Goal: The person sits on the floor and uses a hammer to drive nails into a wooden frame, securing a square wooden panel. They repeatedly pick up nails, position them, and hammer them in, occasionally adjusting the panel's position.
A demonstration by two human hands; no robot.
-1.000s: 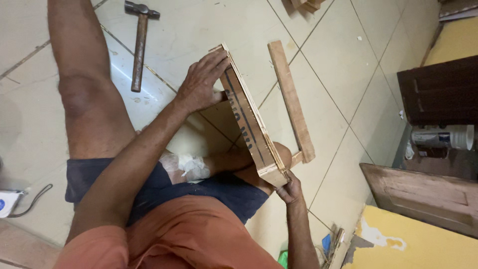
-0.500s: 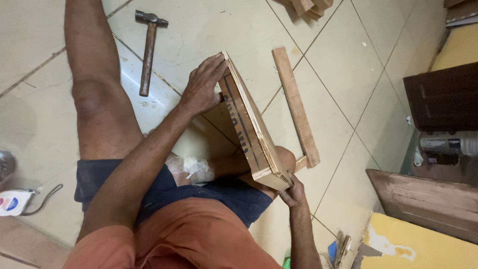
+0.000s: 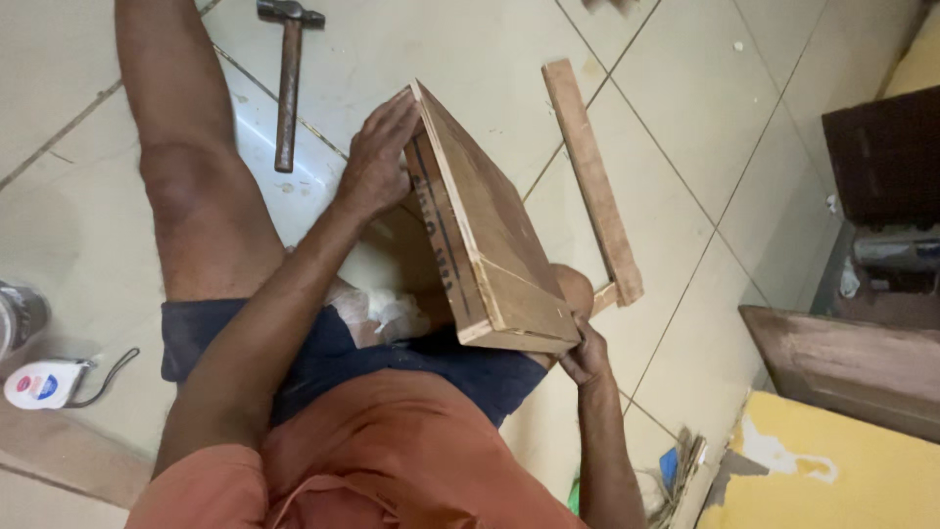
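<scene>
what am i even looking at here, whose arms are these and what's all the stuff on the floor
This is one picture from a camera worn on a person's head, looking down at their own body, so the arms and legs belong to the wearer, who sits on a tiled floor. There is no machine. The left hand presses on the far end of a wooden box propped on edge over the lap, and the right hand grips its near corner from below. On the tiles lie a hammer beyond the left knee, a wooden slat to the right of the box, and a small white tape measure at the left edge. Dark wooden pieces stand on the right.
</scene>
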